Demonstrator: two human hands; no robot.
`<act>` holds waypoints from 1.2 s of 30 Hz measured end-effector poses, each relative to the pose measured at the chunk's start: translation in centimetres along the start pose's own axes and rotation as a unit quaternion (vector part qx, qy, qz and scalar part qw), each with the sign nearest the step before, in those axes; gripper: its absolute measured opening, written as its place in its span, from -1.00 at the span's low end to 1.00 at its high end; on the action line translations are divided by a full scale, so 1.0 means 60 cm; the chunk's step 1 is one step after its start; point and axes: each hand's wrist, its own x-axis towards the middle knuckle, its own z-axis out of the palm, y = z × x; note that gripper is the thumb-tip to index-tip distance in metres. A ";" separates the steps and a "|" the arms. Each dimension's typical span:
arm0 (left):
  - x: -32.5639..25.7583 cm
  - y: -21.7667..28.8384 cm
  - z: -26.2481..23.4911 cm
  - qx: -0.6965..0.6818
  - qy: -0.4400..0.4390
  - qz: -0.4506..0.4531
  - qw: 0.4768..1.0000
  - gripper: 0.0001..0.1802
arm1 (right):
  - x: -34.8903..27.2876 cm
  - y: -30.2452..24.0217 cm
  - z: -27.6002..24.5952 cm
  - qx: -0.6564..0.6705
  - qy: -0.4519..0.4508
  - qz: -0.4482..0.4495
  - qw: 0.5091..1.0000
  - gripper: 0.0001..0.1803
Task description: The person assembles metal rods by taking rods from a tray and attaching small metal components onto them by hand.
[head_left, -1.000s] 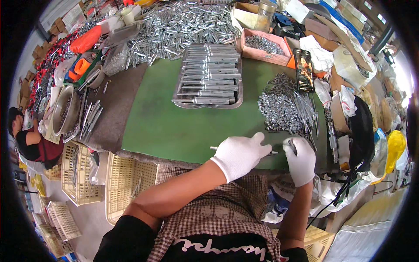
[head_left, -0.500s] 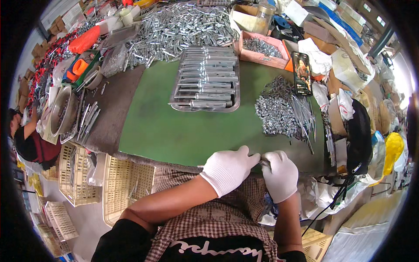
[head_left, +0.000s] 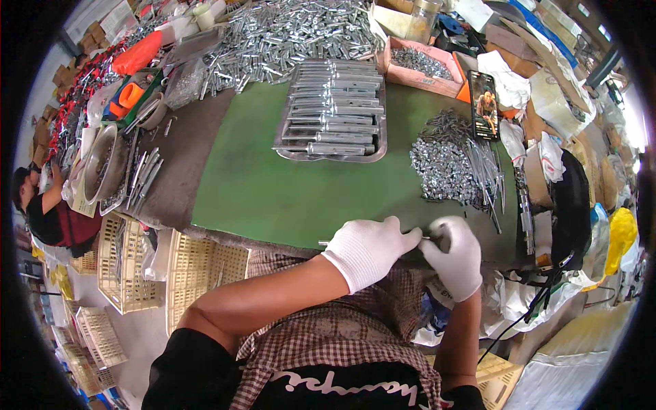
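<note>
Over the near edge of the green mat (head_left: 273, 191), my white-gloved left hand (head_left: 372, 249) is closed around a thin metal rod (head_left: 323, 242). One end of the rod sticks out left of the glove, and a short bit shows between my two hands. My gloved right hand (head_left: 456, 256) is curled at that right end, its thumb and fingertips pinched together; what sits between them is too small to make out. Beyond lies a metal tray (head_left: 383, 147) with a row of silver sleeve-like parts (head_left: 340, 148) on rods. A heap of small shiny nuts (head_left: 444, 171) lies to the right.
Thin rods (head_left: 484, 174) and dark small parts (head_left: 444, 126) adjoin the nuts. A phone (head_left: 484, 106) leans by a pink box (head_left: 420, 78) of small hardware. Metal sleeves (head_left: 294, 34) pile up at the back. Crates (head_left: 126, 266) stand lower left, near another person (head_left: 58, 212).
Both hands have shifted slightly right in the picture, as the whole view moved. My right hand's fingers have turned and lifted at the rod's end, showing more of the rod between the hands.
</note>
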 end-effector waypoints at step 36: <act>-0.397 -0.102 -0.051 0.075 0.164 -0.408 0.895 -0.66 | 0.013 -0.007 0.070 0.543 0.158 0.184 0.804 -0.72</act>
